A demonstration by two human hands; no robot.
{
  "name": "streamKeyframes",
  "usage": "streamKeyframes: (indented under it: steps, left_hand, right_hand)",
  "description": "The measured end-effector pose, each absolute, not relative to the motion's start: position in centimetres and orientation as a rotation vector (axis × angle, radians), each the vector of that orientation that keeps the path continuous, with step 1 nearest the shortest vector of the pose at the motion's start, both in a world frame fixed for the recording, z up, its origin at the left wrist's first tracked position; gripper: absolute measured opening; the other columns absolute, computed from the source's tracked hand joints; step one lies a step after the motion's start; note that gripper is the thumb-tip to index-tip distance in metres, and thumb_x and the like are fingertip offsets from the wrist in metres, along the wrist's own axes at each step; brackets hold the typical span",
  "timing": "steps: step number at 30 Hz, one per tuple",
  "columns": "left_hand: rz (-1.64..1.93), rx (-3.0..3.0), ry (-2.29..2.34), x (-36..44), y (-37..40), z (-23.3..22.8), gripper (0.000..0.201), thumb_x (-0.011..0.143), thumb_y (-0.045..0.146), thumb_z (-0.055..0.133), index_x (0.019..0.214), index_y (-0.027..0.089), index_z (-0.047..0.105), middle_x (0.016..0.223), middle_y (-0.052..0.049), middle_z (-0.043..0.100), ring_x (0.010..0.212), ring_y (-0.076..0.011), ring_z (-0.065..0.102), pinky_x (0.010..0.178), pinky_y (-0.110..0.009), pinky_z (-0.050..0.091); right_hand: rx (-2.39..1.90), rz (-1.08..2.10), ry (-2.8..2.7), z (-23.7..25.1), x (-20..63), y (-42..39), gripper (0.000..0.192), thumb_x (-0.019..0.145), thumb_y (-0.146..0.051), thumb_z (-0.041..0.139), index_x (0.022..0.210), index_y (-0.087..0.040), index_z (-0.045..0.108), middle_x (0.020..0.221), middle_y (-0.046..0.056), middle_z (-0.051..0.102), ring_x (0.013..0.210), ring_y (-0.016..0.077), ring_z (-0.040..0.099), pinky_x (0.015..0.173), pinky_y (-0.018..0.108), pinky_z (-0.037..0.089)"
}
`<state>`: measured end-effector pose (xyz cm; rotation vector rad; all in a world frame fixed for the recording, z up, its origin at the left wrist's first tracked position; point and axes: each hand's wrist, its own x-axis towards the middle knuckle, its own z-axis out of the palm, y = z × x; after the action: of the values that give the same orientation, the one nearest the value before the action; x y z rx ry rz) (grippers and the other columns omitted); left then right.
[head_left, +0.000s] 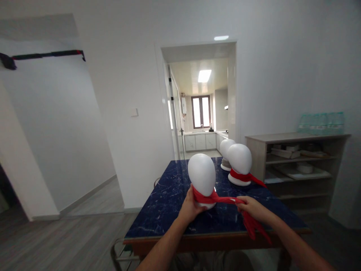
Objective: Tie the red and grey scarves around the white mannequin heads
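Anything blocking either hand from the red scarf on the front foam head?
Nothing visible. The left hand already rests against the scarf at the neck of the front foam head; the right hand grips the scarf's tails, pulled out to the right. The other two heads stand behind, apart.

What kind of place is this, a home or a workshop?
Probably a home's dining area. A doorway leads to a small kitchen with white cabinets, an open wooden shelf unit holds dishes, and the hands work at a dark blue marble-patterned table.
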<state>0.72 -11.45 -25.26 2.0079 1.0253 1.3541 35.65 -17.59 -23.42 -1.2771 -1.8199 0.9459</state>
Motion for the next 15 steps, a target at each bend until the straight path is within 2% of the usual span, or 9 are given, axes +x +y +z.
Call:
streamKeyframes:
  steps: [2,4,9,11,13,15]
  left_hand:
    - [1.347,2.045,1.072,0.7,-10.9,-26.0,0.135,0.054,0.027,0.1,0.167,0.021,0.026,0.163,-0.023,0.044,0.15,-0.0455,0.043,0.126,-0.062,0.032]
    - [1.325,2.052,1.096,0.6,-10.5,-26.3,0.138,0.054,0.027,0.1,0.169,0.02,0.023,0.164,-0.023,0.043,0.149,-0.0454,0.044,0.126,-0.061,0.035]
    - [1.308,2.081,1.085,0.4,-10.5,-26.3,0.14,0.056,0.031,0.1,0.17,0.021,0.02,0.165,-0.023,0.042,0.149,-0.0445,0.046,0.125,-0.06,0.037]
    - [1.298,2.081,1.097,0.4,-10.5,-26.2,0.14,0.057,0.033,0.101,0.17,0.021,0.02,0.165,-0.022,0.043,0.149,-0.0432,0.046,0.126,-0.058,0.036]
    - [1.287,2.078,1.121,0.5,-10.6,-26.0,0.139,0.057,0.034,0.101,0.17,0.021,0.02,0.166,-0.022,0.042,0.15,-0.042,0.045,0.127,-0.057,0.035]
    - [1.285,2.086,1.134,0.6,-10.9,-25.8,0.137,0.057,0.035,0.101,0.169,0.021,0.022,0.167,-0.022,0.041,0.151,-0.0408,0.045,0.128,-0.055,0.034]
  right_hand:
    - [-1.407,0.859,-1.883,-23.3,38.0,-16.0,0.037,0.094,-0.053,0.06,0.08,-0.019,0.065,0.069,0.002,0.065,0.062,0.0177,0.056,0.059,0.028,0.037]
    - [-1.523,0.676,-1.931,-22.6,38.8,-14.3,0.035,0.095,-0.05,0.059,0.08,-0.019,0.066,0.072,0.003,0.067,0.065,0.0187,0.058,0.061,0.028,0.036]
    - [-1.871,0.03,-1.888,-20.5,35.0,-11.6,0.029,0.103,-0.032,0.049,0.1,-0.022,0.076,0.102,0.01,0.078,0.096,0.0258,0.069,0.08,0.032,0.043]
    - [-1.964,-0.115,-1.87,-20.3,32.5,-11.5,0.031,0.103,-0.022,0.045,0.106,-0.019,0.076,0.108,0.015,0.077,0.106,0.0296,0.069,0.092,0.037,0.044]
    - [-2.013,-0.2,-1.841,-20.4,30.2,-11.9,0.033,0.097,-0.013,0.049,0.118,-0.013,0.075,0.122,0.022,0.074,0.121,0.0359,0.064,0.107,0.048,0.04]
    - [-1.949,-0.222,-1.843,-20.5,28.1,-12.7,0.051,0.089,-0.009,0.056,0.139,-0.008,0.065,0.146,0.027,0.061,0.139,0.0418,0.052,0.118,0.058,0.03]
